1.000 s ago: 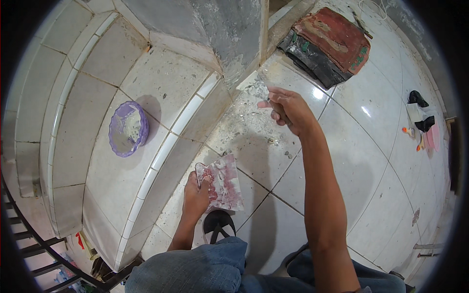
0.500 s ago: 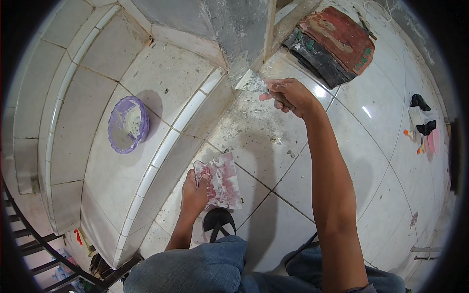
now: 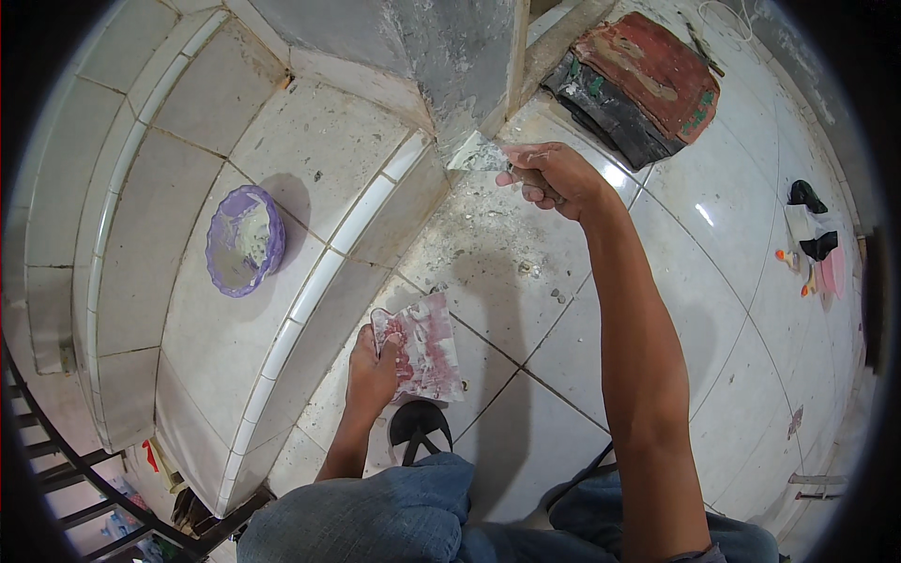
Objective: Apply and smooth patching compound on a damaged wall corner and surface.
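My right hand (image 3: 549, 178) is closed round the handle of a putty knife (image 3: 477, 153), whose blade is smeared with whitish paste. The blade is at the lower corner of a grey plastered wall (image 3: 450, 66), just above the tiled step; whether it touches the wall I cannot tell. In my left hand (image 3: 373, 371) is a flat, reddish plastic spreader (image 3: 427, 349) coated with white paste, gripped at its left edge with the thumb on top. A purple scalloped bowl (image 3: 221, 246) with pale paste inside sits on the step to the left.
Tiled steps with a white edge (image 3: 319, 277) curve along the left. Crumbs of debris (image 3: 488, 235) litter the floor tiles below the wall corner. A red and black folded bundle (image 3: 648, 84) lies at the far right. Small items, among them a pink one (image 3: 832, 272), lie at the right.
My right hand and the putty knife have shifted slightly up and left, and the blade's tilt has changed a little. The left hand with the spreader is nearly still.
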